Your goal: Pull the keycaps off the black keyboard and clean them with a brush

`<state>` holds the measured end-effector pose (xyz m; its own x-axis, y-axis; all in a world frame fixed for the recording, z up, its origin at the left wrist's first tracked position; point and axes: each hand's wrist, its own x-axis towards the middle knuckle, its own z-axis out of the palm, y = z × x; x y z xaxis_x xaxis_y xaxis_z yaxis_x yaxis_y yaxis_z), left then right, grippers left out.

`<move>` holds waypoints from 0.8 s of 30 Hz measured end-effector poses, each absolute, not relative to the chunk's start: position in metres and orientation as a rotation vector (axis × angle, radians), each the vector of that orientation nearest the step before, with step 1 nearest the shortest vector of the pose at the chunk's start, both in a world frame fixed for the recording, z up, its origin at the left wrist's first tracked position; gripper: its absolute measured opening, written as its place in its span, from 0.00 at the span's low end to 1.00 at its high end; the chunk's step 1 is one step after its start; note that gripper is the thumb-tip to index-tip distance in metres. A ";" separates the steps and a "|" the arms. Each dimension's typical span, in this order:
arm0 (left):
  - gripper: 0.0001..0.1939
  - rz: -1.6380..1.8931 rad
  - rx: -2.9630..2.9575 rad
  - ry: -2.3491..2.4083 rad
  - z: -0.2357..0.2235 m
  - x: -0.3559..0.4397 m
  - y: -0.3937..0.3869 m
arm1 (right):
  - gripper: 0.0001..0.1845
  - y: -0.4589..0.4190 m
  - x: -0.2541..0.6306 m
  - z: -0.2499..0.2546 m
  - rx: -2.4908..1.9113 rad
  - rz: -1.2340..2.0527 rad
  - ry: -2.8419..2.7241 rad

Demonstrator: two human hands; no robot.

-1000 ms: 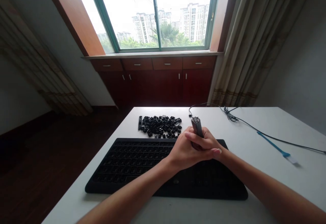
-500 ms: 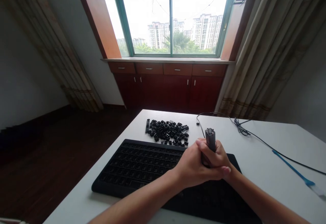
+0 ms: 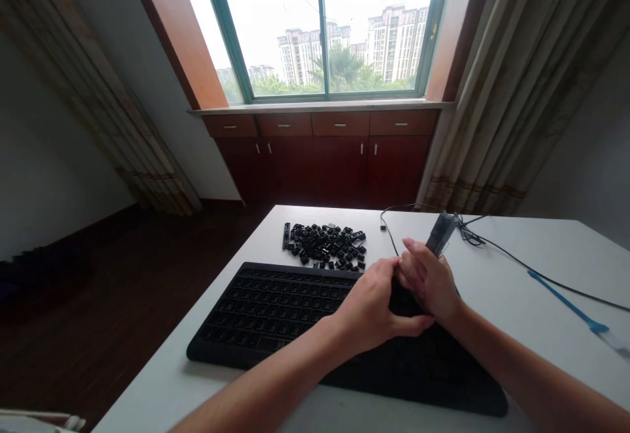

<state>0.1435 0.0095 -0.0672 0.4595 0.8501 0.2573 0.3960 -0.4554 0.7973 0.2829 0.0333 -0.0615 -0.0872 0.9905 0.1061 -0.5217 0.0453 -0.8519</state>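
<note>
A black keyboard (image 3: 275, 308) with its keycaps off lies across the white table, showing bare sockets. Over its right half, my right hand (image 3: 433, 282) is closed around a dark, block-ended handheld tool (image 3: 441, 233) whose kind I cannot make out. The tool's end sticks up beyond my fingers, tilted to the right. Close beside it, my left hand (image 3: 369, 308) is curved, its thumb stretched away from the fingers. Its fingertips meet my right hand, and I see nothing in its grasp. Loose black keycaps (image 3: 322, 244) lie heaped behind the keyboard.
A thin black cable (image 3: 522, 275) runs along the table's right side, with a bundled loop (image 3: 471, 231) at the back. A blue-handled brush (image 3: 566, 302) lies near the right edge. Beyond the white table (image 3: 536, 243) are red cabinets (image 3: 339, 164) under a window.
The tool has swung from upright to tilted right, away from me. My left hand has loosened from around my right hand, leaving a gap between them. The view has shifted slightly.
</note>
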 end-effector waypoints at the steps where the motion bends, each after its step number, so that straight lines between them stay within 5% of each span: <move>1: 0.32 0.871 2.092 1.047 -0.067 0.142 0.009 | 0.32 0.035 0.284 -0.061 -0.673 1.450 -0.859; 13: 0.07 0.892 2.338 1.045 -0.073 0.134 0.013 | 0.29 0.037 0.287 -0.059 -0.760 1.383 -0.870; 24: 0.36 0.818 2.192 1.120 -0.068 0.132 0.011 | 0.29 0.032 0.287 -0.058 -0.946 1.435 -1.091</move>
<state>0.1322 0.0108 -0.0676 0.4700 0.8406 0.2693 0.5122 -0.5082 0.6923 0.2871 0.0320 -0.0579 -0.1360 0.9907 0.0049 -0.2693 -0.0322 -0.9625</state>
